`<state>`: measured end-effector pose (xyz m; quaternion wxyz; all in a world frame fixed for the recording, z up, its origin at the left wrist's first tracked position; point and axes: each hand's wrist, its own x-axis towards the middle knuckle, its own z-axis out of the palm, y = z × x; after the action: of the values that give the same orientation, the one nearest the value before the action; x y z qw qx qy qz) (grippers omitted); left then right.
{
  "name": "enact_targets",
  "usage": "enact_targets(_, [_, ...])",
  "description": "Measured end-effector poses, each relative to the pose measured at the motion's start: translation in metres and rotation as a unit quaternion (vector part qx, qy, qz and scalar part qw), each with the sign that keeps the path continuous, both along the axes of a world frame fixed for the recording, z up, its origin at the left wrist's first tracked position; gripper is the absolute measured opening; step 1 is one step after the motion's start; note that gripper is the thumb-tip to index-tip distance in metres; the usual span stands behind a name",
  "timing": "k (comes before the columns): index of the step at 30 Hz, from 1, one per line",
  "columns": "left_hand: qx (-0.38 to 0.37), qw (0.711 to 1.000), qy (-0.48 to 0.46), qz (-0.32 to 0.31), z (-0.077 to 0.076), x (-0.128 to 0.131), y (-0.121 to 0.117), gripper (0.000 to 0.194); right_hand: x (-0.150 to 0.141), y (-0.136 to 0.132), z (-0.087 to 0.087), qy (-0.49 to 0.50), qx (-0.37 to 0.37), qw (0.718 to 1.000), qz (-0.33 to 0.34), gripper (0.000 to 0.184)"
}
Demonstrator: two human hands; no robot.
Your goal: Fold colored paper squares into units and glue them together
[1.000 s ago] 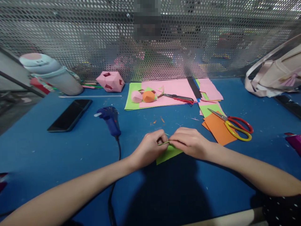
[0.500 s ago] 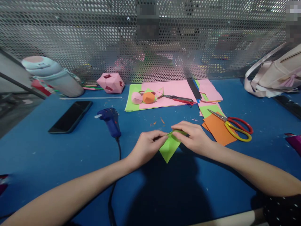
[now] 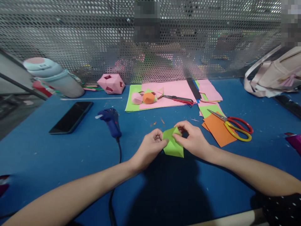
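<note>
Between my two hands is a small square of green paper (image 3: 174,148), creased and tilted up off the blue table. My left hand (image 3: 152,145) pinches its left edge, thumb on the near face. With thumb and fingers, my right hand (image 3: 191,138) grips the upper right corner. Left of my hands lies a blue glue gun (image 3: 110,121) with its cord running toward me. Scissors (image 3: 229,124) with red and yellow handles rest on orange paper (image 3: 218,131) to the right. Small orange paper scraps (image 3: 162,121) lie just beyond my hands.
At the back, a box cutter (image 3: 178,99) and folded paper pieces (image 3: 148,98) lie on pink and green sheets (image 3: 174,86). A pink paper polyhedron (image 3: 111,83), a phone (image 3: 71,117) and a bottle (image 3: 54,77) stand left. A bag (image 3: 275,73) sits far right, before a perforated metal panel (image 3: 94,40).
The green paper has been turned and opened out between my hands, from a folded edge to a broad creased face. Both hands shifted their grip along it.
</note>
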<state>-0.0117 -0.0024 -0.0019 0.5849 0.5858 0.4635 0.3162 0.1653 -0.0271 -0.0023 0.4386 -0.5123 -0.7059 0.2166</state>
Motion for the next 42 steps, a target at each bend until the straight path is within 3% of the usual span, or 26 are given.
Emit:
enact_targets(7, [0.008, 1.0, -0.019, 0.009, 0.002, 0.002, -0.005, 0.024, -0.004, -0.004, 0.0, -0.032, 0.061, 0.998, 0.013, 0.01])
enact_targets(11, [0.028, 0.999, -0.013, 0.032, 0.002, 0.003, -0.005, 0.023, -0.005, -0.004, -0.002, -0.026, 0.029, 0.999, 0.001, 0.024])
enact_targets(19, [0.026, 0.998, -0.016, 0.046, -0.005, 0.001, -0.004, 0.023, -0.005, -0.003, -0.005, -0.004, -0.008, 1.0, 0.006, 0.033])
enact_targets(26, [0.027, 0.999, -0.011, 0.043, -0.005, 0.004, -0.005, 0.021, -0.006, -0.003, -0.007, 0.001, 0.011, 1.0, -0.002, 0.028])
enact_targets(33, [0.024, 0.999, -0.01, 0.026, 0.0, 0.006, -0.008, 0.023, -0.004, 0.0, -0.003, 0.008, 0.076, 0.997, 0.017, 0.005])
enact_targets(42, [0.024, 1.0, -0.007, 0.017, 0.005, 0.007, -0.008, 0.021, -0.002, 0.0, -0.007, -0.026, 0.15, 0.987, 0.055, 0.013])
